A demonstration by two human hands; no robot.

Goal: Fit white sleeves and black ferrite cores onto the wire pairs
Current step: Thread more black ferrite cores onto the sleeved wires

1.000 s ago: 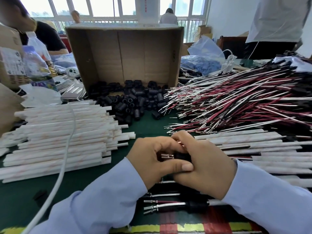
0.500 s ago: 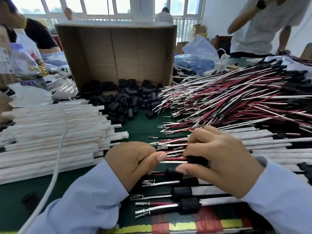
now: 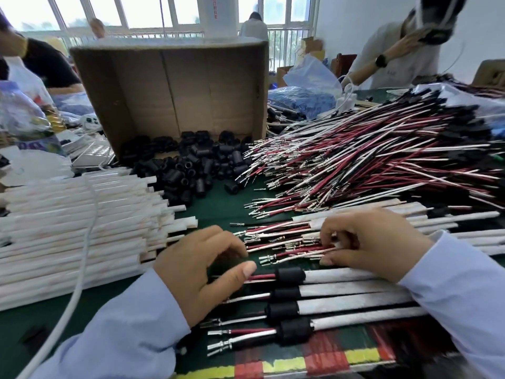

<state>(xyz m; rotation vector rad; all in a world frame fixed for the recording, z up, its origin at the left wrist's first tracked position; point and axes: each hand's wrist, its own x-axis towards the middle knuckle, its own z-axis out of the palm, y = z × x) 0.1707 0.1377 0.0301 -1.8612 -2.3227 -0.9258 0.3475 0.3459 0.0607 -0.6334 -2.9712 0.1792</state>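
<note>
Two palms down, left hand (image 3: 202,269) loosely spread — empty, right hand (image 3: 374,247) pinching loose wire pairs (image 3: 284,243)

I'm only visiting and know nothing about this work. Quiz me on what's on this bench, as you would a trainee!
1. True or false: the loose cores spill from a box tipped on its side.
2. The stack of empty sleeves lies: A) at the worker's left, B) inside the box, C) on a chair.
3. In the nearest row of sleeved pairs, how many visibly carry a fitted core?
Key: 1 true; 2 A; 3 four.
</note>
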